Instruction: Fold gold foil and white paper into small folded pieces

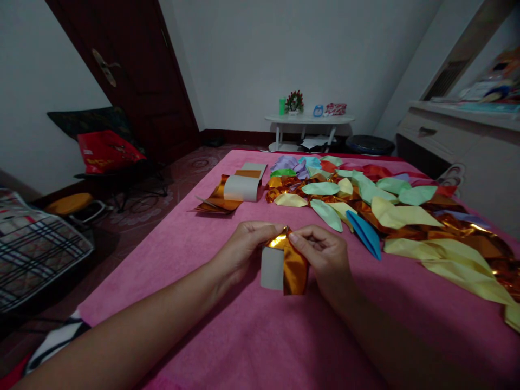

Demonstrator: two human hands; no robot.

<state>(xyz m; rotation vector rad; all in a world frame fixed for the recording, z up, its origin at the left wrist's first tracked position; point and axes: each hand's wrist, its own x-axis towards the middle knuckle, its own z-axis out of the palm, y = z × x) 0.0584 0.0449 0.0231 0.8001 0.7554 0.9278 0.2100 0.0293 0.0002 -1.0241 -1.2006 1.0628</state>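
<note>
Near the middle of the pink cloth (182, 281), a gold foil paper (296, 271) with a pale grey panel hangs folded between my hands. My left hand (244, 244) pinches its upper left edge. On the upper right, my right hand (325, 252) grips the same paper with thumb and fingers. A stack of gold and grey papers (242, 188) lies beyond my left hand, its sheets curling. Folded paper pieces in pale green, yellow, purple, red and gold spread across the right side. One blue folded piece (364, 234) lies just beyond my right hand.
A white side table (309, 118) with a small flower pot stands by the far wall. At the left are a chair with a red bag (109, 151), an orange stool (69, 203) and a plaid quilted item (40, 244). A drawer cabinet (459, 141) is at the right.
</note>
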